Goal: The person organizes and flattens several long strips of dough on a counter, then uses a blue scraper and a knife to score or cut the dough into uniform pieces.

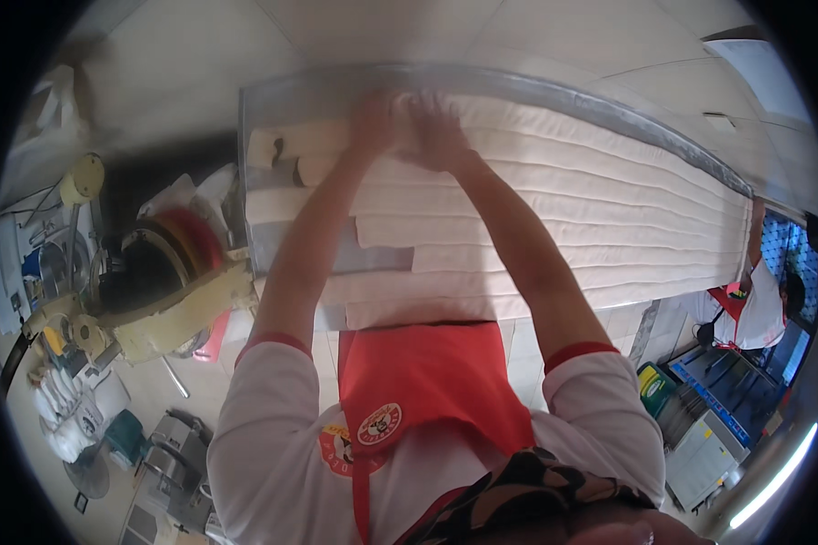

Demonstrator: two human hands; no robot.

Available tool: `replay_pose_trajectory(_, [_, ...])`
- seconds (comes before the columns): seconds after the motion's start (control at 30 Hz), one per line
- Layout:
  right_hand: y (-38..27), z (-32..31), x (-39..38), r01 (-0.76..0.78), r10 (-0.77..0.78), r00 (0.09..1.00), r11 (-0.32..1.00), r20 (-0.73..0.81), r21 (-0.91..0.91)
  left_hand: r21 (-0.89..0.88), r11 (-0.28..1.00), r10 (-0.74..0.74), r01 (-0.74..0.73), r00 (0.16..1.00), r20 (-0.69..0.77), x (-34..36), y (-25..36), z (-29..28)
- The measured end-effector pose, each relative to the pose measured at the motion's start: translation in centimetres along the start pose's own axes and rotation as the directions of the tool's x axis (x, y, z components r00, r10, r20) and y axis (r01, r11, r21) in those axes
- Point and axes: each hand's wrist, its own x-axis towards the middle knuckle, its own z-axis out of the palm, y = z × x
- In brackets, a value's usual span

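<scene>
Long pale ropes of dough [609, 209] lie side by side along a metal table [609, 104] that runs off to the right. Both my arms reach forward over the ropes. My left hand [373, 123] and my right hand [436, 132] press flat, fingers spread, on the far dough rope [327, 136] near the table's back edge, close together. The hands are blurred. A red apron [427, 381] and white sleeves fill the lower part of the view.
A dough machine with a cream frame [173, 313] and dark wheels stands left of the table. White bags and tools [64, 409] lie on the floor at lower left. Another person in white and red [763, 309] stands at the table's right end, near crates [700, 427].
</scene>
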Motion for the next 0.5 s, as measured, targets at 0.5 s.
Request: replay_pose_trajectory(0.5, [8.9,0.0,-3.1,-0.214,0.182,0.968,0.958,0.172,0.190,0.364,0.874,0.220,-0.322,0.930,0.296,-2.4,5.3,3.4])
